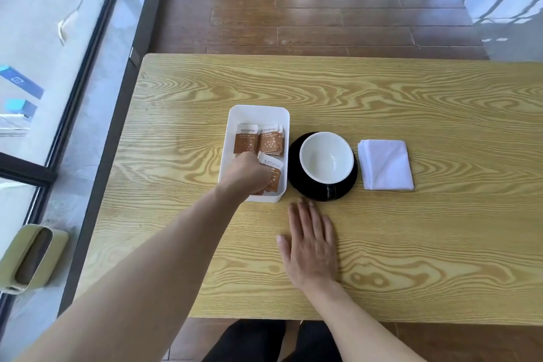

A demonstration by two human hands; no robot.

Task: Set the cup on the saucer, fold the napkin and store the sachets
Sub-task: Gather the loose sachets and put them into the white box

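Observation:
A white rectangular tray (258, 113) holds several brown-and-white sachets (258, 141). My left hand (248, 173) reaches into the tray's near end, fingers curled around a sachet (271, 175) there. Right of the tray, a cup (326, 156), white inside and dark outside, stands upright on a black saucer (293, 176). A folded white napkin (385, 164) lies flat to the right of the saucer. My right hand (311, 244) rests palm down on the table just in front of the saucer, fingers spread, holding nothing.
The light wooden table (382, 258) runs out of frame to the right; its left edge is near a glass wall. A green bin (29, 258) stands on the floor at the left. Brown plank flooring lies beyond the far edge.

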